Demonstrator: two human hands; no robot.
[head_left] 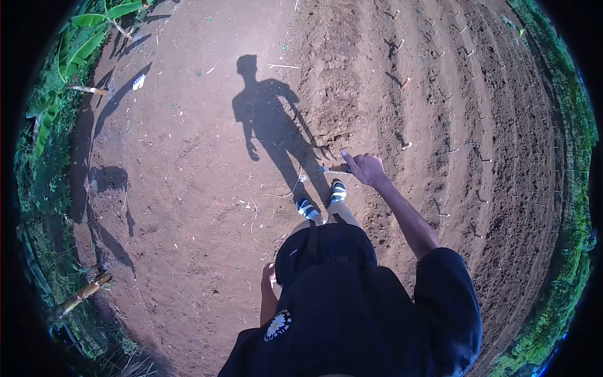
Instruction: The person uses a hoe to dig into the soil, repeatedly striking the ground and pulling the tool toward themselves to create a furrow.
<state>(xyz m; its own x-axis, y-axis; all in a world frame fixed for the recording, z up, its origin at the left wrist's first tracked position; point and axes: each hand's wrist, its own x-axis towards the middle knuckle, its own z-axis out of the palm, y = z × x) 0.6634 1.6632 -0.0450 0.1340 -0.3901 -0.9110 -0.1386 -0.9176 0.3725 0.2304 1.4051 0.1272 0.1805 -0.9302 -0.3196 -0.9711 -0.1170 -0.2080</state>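
My right hand [366,168] is stretched out in front, above the edge of the tilled soil. Its fingers are wrapped round a short hand tool with a dark handle [340,168], the thumb lying along the upper side. The tool's pale end points left, over the ground just ahead of my feet; its exact kind is too small to make out. My left hand [269,274] hangs low beside my waist, partly covered by my dark clothing. Its fingers do not show clearly.
Furrowed soil [433,157] with rows of short planted sticks [406,146] runs along the right. Bare packed dirt [188,207] lies ahead and left, with my shadow on it. Banana plants [81,53] and a cut stem [85,294] border the left side.
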